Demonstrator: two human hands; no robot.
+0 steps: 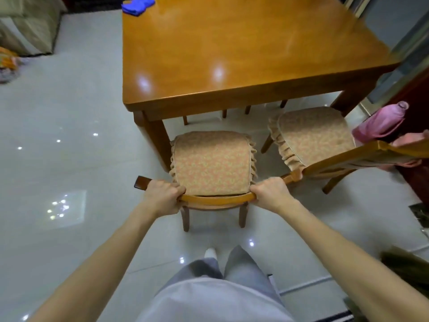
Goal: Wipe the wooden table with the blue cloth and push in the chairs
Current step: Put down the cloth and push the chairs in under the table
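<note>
A glossy wooden table [243,47] fills the upper middle. The blue cloth [137,4] lies crumpled at its far left corner. Directly below me stands a wooden chair [213,199] with a patterned cushion, its seat just outside the table's near edge. My left hand [163,195] grips the curved top rail of the backrest on the left, and my right hand [270,192] grips the same rail on the right. A second cushioned chair [313,135] stands to the right, angled, also outside the table.
Shiny pale floor tiles surround the table. Pink fabric items [380,122] hang at the right beside the second chair's backrest. A covered sofa [27,26] sits at the far left. Legs of more chairs [247,109] show under the table's far side.
</note>
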